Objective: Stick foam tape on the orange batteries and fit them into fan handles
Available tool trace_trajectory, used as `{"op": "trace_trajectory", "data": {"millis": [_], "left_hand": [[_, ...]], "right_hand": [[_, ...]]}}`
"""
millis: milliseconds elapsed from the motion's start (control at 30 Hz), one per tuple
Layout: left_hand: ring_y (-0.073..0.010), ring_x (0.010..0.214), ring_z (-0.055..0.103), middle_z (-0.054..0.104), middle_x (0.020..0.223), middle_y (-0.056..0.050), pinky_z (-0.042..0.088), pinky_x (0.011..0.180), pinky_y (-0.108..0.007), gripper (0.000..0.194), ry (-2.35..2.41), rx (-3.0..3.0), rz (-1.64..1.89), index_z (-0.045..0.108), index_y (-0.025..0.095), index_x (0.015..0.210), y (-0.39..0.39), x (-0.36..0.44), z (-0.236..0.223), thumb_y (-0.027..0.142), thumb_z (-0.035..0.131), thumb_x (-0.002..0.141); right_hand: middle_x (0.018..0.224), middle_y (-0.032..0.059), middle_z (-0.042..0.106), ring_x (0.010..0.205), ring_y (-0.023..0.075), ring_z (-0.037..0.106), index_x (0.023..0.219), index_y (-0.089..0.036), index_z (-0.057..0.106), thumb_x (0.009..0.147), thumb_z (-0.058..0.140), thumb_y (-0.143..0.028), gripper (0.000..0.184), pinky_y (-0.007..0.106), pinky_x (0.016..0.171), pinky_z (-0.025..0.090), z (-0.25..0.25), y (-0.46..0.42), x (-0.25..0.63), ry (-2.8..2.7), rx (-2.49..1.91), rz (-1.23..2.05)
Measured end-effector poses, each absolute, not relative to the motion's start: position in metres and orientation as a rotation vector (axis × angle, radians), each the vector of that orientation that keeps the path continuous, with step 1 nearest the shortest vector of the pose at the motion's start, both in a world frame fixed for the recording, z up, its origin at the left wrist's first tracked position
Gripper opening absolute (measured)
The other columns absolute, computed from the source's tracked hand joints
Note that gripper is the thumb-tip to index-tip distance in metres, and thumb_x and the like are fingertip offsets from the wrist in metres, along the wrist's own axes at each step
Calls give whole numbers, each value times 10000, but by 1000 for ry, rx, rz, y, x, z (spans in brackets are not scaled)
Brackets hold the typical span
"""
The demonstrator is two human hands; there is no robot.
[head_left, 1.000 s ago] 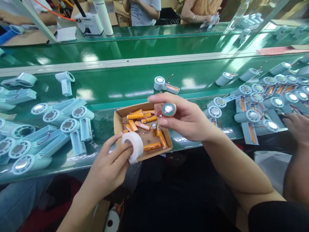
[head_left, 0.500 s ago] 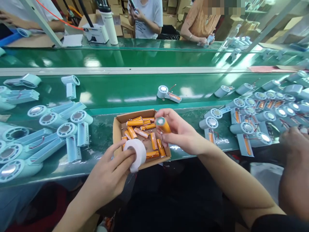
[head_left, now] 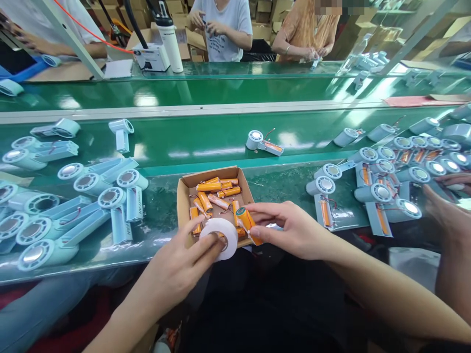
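Note:
My left hand [head_left: 193, 250] grips a roll of white tape [head_left: 230, 240], with fingers pushed into its core. Between the thumb and fingers of my right hand [head_left: 287, 228] is an orange battery [head_left: 247, 223], tilted, its round green end facing up. Battery and tape roll are close together over the near right part of a shallow cardboard box [head_left: 184, 198]. Several more orange batteries [head_left: 219, 186] with thin wires lie loose inside the box. My hands hide the box's near edge.
Pale blue fan bodies [head_left: 110, 198] crowd the bench at left. More fan bodies [head_left: 375, 193], some with orange batteries fitted, stand at right near a co-worker's hand [head_left: 449, 206]. One fan body [head_left: 254, 139] sits on the green belt [head_left: 191, 137]. Several people work across the line.
My right hand has lowered the battery toward the tape roll. My left hand has shifted right with the roll, which now faces more toward me. The view has shifted slightly.

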State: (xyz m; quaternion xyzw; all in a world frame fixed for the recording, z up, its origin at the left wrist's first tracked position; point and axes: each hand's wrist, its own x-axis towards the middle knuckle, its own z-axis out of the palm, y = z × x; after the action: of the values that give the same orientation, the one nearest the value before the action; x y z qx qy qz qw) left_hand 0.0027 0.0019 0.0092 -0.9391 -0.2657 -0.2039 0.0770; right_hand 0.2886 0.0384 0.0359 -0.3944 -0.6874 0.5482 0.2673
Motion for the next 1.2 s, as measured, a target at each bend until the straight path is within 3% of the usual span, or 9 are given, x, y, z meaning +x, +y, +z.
{"op": "trace_trajectory", "data": {"millis": [100, 167, 333, 467, 600, 767, 900, 1067, 1200], "left_hand": [[-298, 1193, 653, 722, 1121, -94, 625, 893, -407, 316, -751, -2834, -457, 711, 142, 1222, -3, 6, 14, 40, 540, 977], [-284, 1142, 660, 719, 1110, -97, 613, 861, -383, 298, -680, -2839, -401, 719, 123, 1217, -5, 10, 17, 63, 534, 991], [-261, 1114, 653, 709, 1101, -87, 572, 951, -381, 209, -551, -2918, -290, 752, 154, 1126, -6, 16, 21, 117, 622, 966], [-256, 1093, 652, 715, 1082, -75, 550, 997, -385, 159, -494, -2914, -165, 777, 180, 1061, -5, 17, 23, 170, 655, 961], [-270, 1118, 658, 721, 1075, -62, 525, 1078, -404, 161, -437, -2894, -153, 801, 176, 1027, -5, 20, 28, 178, 658, 955], [-273, 1170, 669, 732, 1119, -57, 538, 1078, -393, 225, -385, -2916, -146, 795, 184, 1106, -4, 22, 34, 161, 613, 977], [-315, 1253, 655, 742, 1127, -66, 575, 1025, -403, 284, -457, -2889, -230, 779, 169, 1169, -5, 23, 34, 141, 560, 992], [-344, 1278, 647, 742, 1091, -91, 587, 1051, -418, 228, -611, -2827, -573, 770, 113, 1137, -20, 43, 20, 138, 598, 989], [-333, 1320, 636, 730, 1007, -114, 601, 1074, -388, 175, -679, -2799, -799, 764, 56, 1084, -49, 70, -11, 150, 702, 951]], "right_hand": [[1002, 75, 825, 847, 201, 757, 1318, -164, 748, 965, 690, -330, 395, 315, 796, 596, 44, 35, 291, -2059, -1079, 1230], [962, 61, 820, 781, 179, 734, 1313, -169, 749, 998, 654, -315, 360, 288, 760, 566, 52, 36, 292, -2176, -1043, 1172], [1013, 79, 810, 828, 184, 726, 1269, -186, 753, 1056, 558, -242, 294, 273, 780, 520, 68, 41, 292, -2470, -973, 1160], [989, 64, 790, 844, 194, 722, 1263, -193, 739, 996, 684, -288, 289, 272, 782, 506, 68, 41, 293, -2618, -971, 1207], [882, 4, 775, 726, 159, 687, 1295, -206, 737, 914, 767, -210, 382, 246, 693, 470, 59, 41, 296, -2525, -1100, 1316], [868, -19, 786, 784, 162, 708, 1283, -195, 766, 854, 823, -207, 432, 256, 753, 523, 34, 42, 302, -2147, -1014, 1699], [988, 23, 822, 929, 229, 772, 1287, -194, 759, 722, 929, -256, 593, 359, 882, 612, 4, 29, 296, -1373, -1000, 1988], [1064, 40, 828, 946, 237, 789, 1206, -258, 741, 616, 1007, -250, 647, 345, 831, 652, -28, -11, 254, -605, -954, 1644], [1019, 43, 826, 813, 212, 773, 1144, -271, 747, 587, 1010, -274, 616, 306, 711, 643, -28, -18, 252, -447, -984, 1475]]}}
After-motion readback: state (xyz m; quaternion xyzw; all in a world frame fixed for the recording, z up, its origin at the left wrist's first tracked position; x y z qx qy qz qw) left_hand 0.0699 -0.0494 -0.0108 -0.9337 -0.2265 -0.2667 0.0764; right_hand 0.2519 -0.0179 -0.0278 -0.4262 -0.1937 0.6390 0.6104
